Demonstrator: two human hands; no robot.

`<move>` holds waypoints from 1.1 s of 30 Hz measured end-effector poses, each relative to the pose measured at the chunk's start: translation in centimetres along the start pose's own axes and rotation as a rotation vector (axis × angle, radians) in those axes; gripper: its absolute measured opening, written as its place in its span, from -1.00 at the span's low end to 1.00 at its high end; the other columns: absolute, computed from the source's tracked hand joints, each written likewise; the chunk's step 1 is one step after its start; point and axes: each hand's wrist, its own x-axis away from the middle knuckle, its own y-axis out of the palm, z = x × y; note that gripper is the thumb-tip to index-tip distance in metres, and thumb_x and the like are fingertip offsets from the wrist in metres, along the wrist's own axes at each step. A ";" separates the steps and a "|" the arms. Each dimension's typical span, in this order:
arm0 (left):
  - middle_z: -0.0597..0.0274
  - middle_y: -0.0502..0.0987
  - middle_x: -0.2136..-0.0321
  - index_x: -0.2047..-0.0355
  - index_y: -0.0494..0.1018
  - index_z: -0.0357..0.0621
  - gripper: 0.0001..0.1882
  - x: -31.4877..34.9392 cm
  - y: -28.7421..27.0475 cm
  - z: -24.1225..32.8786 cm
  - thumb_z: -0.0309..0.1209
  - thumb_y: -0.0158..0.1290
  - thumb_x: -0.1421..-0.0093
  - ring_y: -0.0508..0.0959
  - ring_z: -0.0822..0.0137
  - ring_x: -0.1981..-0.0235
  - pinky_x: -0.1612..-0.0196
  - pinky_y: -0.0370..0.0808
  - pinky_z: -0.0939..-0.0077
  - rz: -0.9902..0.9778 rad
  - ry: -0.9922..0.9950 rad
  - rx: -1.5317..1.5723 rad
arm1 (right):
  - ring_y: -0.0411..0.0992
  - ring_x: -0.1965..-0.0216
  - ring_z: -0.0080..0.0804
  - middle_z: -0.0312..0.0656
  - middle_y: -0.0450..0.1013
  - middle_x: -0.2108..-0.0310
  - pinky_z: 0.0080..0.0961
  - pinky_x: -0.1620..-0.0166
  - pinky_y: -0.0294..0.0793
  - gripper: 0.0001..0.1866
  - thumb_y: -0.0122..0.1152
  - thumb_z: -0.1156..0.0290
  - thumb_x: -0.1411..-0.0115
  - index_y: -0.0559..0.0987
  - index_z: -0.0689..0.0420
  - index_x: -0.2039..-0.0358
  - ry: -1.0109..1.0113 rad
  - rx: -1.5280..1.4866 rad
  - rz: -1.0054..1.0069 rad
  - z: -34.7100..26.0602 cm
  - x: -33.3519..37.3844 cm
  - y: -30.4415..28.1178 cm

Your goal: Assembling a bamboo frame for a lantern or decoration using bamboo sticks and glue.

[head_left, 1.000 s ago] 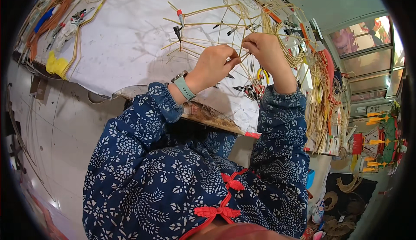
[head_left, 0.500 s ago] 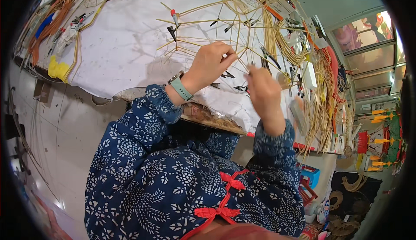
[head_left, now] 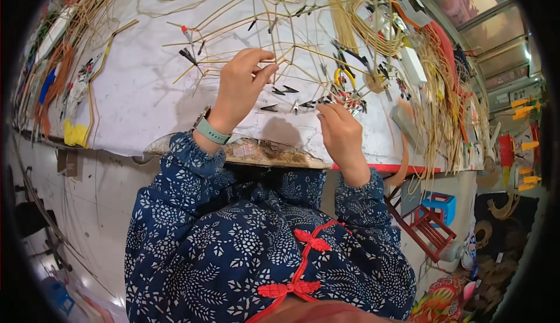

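A frame of thin tan strips, like split bamboo, stands on the white-covered table, its joints gripped by small clips. My left hand, with a watch on its wrist, pinches the frame's near side between thumb and fingertips. Closer to the table edge, my right hand is lowered with fingers curled together beside a black spring clip; whatever its fingertips hold is hidden. Between the hands lie more black clips and a silver clip. One clip with a red tip sits on the frame's left end.
Yellow-handled pliers and a heap of red and black clips lie right of the frame. Coiled strips and long loose strips crowd the right side. A yellow cloth rests at the left edge.
My right hand has come away from the frame, down toward the clips by the table edge. The left hand stays pinched on the frame. The view has shifted to the right.
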 end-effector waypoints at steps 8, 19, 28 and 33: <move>0.11 0.44 0.13 0.25 0.51 -0.23 -0.81 4.2 -1.4 0.9 -0.61 0.14 -0.08 0.55 0.39 0.46 0.48 0.48 0.58 0.197 0.170 -0.225 | 0.48 0.39 -0.14 -0.06 0.49 0.42 -0.37 0.32 0.46 -0.85 0.19 0.62 -0.08 0.59 0.22 0.29 0.078 -0.037 0.102 3.6 4.4 1.6; 0.32 0.41 0.46 0.34 0.47 -0.25 -0.95 10.2 -4.9 -7.0 -0.54 0.02 -0.22 0.32 0.54 0.56 0.50 0.27 0.70 0.043 -0.255 -0.154 | 0.46 0.37 -0.12 -0.10 0.49 0.45 -0.31 0.29 0.44 -0.91 0.23 0.58 -0.03 0.57 0.16 0.41 0.249 0.195 0.272 10.8 8.8 1.8; 0.43 0.38 0.47 0.26 0.43 -0.23 -0.92 9.7 -4.0 -7.4 -0.51 -0.04 -0.29 0.28 0.67 0.57 0.53 0.21 0.76 -0.002 -0.359 0.054 | 0.42 0.22 -0.12 -0.15 0.49 0.39 -0.22 0.13 0.41 -0.96 0.21 0.46 -0.04 0.59 0.11 0.46 0.591 0.726 0.326 22.7 14.1 -3.6; 0.45 0.36 0.51 0.26 0.43 -0.21 -0.93 9.8 -3.9 -6.7 -0.50 -0.04 -0.29 0.27 0.68 0.58 0.56 0.16 0.77 0.027 -0.403 0.068 | 0.42 0.15 -0.13 -0.16 0.52 0.31 -0.25 0.08 0.42 -0.89 0.24 0.38 -0.06 0.62 0.12 0.43 0.826 0.872 0.188 24.5 14.6 -2.6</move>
